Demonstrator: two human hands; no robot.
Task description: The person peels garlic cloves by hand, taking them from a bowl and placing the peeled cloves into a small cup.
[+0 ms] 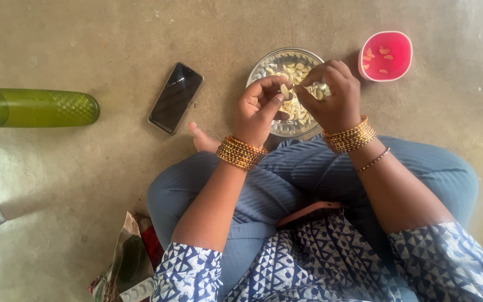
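- Head view: the person sits cross-legged on a bare concrete floor (85, 33), both hands raised over a round steel plate (264, 67) that lies on the floor just in front of the knees.
- The left hand (261, 109) is curled, thumb and forefinger pinched on a pale garlic clove (285, 90) held above the plate.
- The right hand (334, 95) is curled too, its fingertips (303, 95) meeting the same clove from the other side; the two hands touch at the clove.
- The plate holds a heap of pale garlic cloves (294, 70), partly hidden by the hands.
- A pink bowl (399, 42) stands near the plate, beyond the right hand, with a few peeled pieces (377, 56) inside.
- A dark phone (175, 98) lies flat on the floor, beside the plate, on the left hand's side.
- A green bottle (34, 107) lies on its side, well apart from the phone.
- A crumpled packet (127, 257) sits by the left elbow.
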